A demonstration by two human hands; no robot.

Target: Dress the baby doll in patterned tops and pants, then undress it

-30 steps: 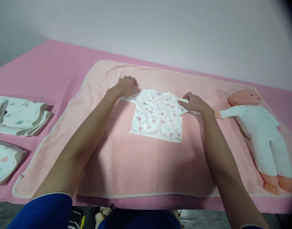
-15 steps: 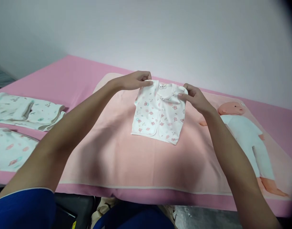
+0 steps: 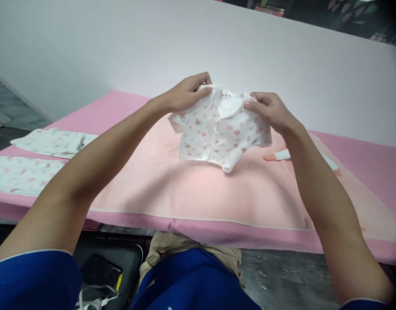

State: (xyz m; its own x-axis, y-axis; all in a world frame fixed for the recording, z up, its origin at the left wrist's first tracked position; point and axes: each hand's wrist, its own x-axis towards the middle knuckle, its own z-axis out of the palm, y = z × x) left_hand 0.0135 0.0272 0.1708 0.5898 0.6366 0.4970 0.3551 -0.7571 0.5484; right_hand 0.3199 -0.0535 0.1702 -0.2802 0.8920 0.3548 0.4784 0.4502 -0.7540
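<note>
A small white baby shirt (image 3: 226, 133) with a pink print and short sleeves hangs between my hands, its front toward me. My left hand (image 3: 193, 91) pinches the shoulder on the left, and my right hand (image 3: 271, 107) pinches the other shoulder. A label shows inside the neckline. The lower edge hangs over the peach blanket (image 3: 198, 193), and I cannot tell whether it touches. Behind my right forearm lies a baby doll (image 3: 330, 162) in white clothes, mostly hidden by the arm.
Folded printed baby clothes (image 3: 52, 142) and a second printed cloth (image 3: 23, 174) lie at the left on the pink mattress (image 3: 107, 112). A white wall (image 3: 172, 38) rises behind it. A black chair (image 3: 129, 262) with a dark flat object stands below the near edge.
Both hands have lifted the shirt off the blanket, and its sleeves now hang out at the sides. The view has shifted, so my right arm now covers most of the doll.
</note>
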